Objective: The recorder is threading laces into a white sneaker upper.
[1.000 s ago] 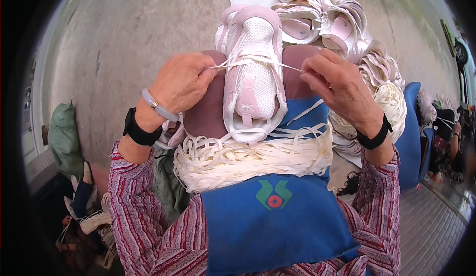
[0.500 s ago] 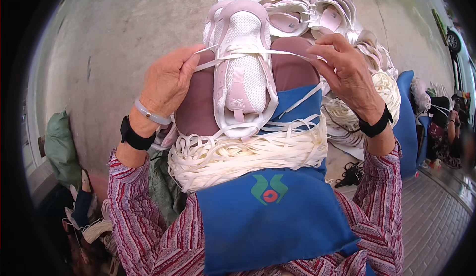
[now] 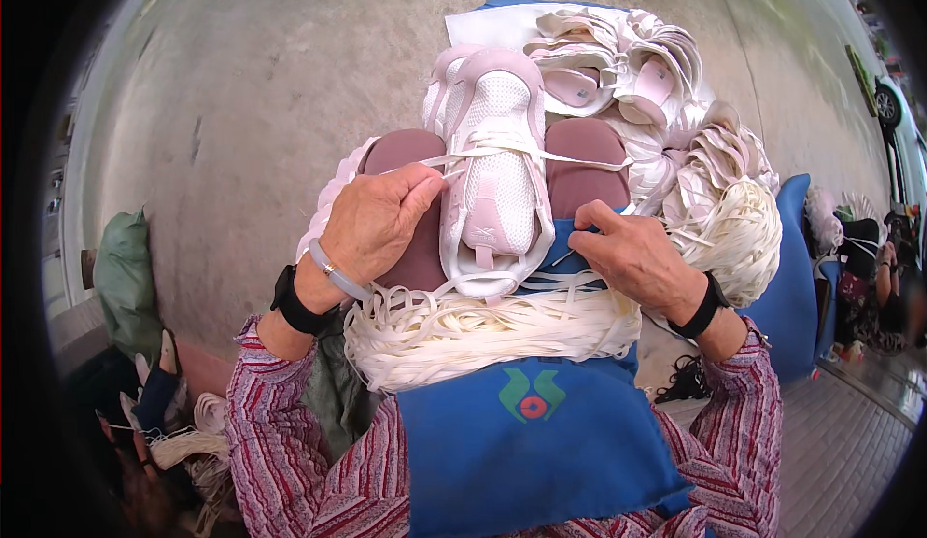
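Note:
A white mesh and pale pink shoe upper lies lengthwise before me, its heel end toward me. A flat white shoelace crosses its front part and runs out to both sides. My left hand is closed, thumb and forefinger pinching the lace close to the upper's left side. To the right of the upper, my right hand is closed with curled fingers on a lace; its exact grip is partly hidden. A thick bundle of cream laces lies across my blue apron, below the upper.
Stacked pink and white uppers stand beyond, on the right. Another lace bundle hangs near a blue chair-like edge. A green sack stands at the far left. A person is at the far right.
Both hands have come down toward me, the right one farther and inward. The lace that was pulled taut between them now hangs looser on the right. The view has shifted slightly.

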